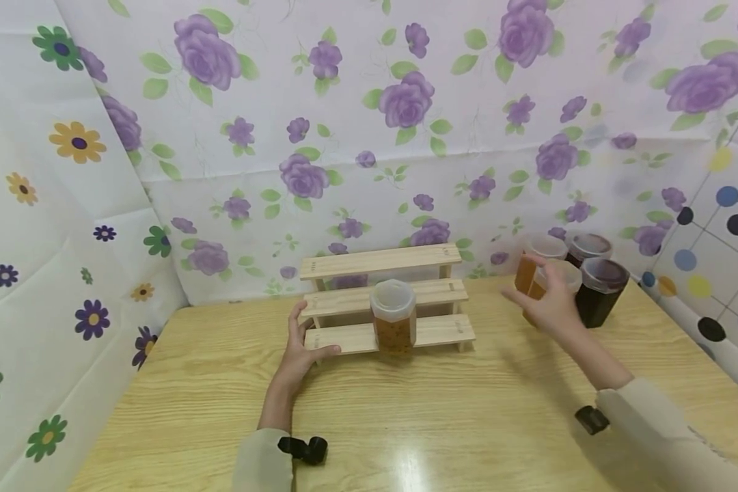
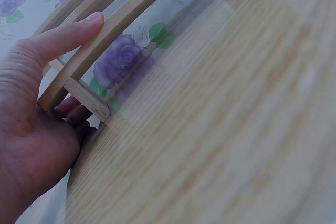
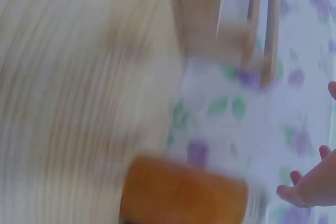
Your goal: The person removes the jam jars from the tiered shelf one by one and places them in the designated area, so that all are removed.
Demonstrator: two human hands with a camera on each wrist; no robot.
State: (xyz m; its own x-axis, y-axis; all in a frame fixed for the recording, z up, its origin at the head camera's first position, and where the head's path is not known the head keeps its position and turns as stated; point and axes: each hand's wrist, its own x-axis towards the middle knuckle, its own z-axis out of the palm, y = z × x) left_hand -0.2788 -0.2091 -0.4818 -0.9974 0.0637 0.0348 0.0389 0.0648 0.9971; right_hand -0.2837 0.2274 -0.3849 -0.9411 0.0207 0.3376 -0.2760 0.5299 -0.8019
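Note:
A three-tier wooden step rack (image 1: 381, 263) stands against the back cloth. My left hand (image 1: 295, 352) grips its left end, the thumb lying on the lowest step and the other fingers round the side, as the left wrist view also shows. On that lowest step sits a lidded jar with amber, speckled contents (image 1: 395, 321). Over at the right, my right hand (image 1: 556, 307) hovers at an orange-filled jar (image 3: 181, 192), its thumb and fingers spread apart near the pale lid (image 1: 567, 275). Nothing is held in that hand.
Behind the right hand stands another orange jar (image 1: 525, 270). Two dark-filled jars, one at the back (image 1: 589, 247) and one in front (image 1: 603, 294), are clustered beside it. Patterned cloths (image 1: 344, 137) enclose the wooden table (image 1: 443, 417) at the back and sides.

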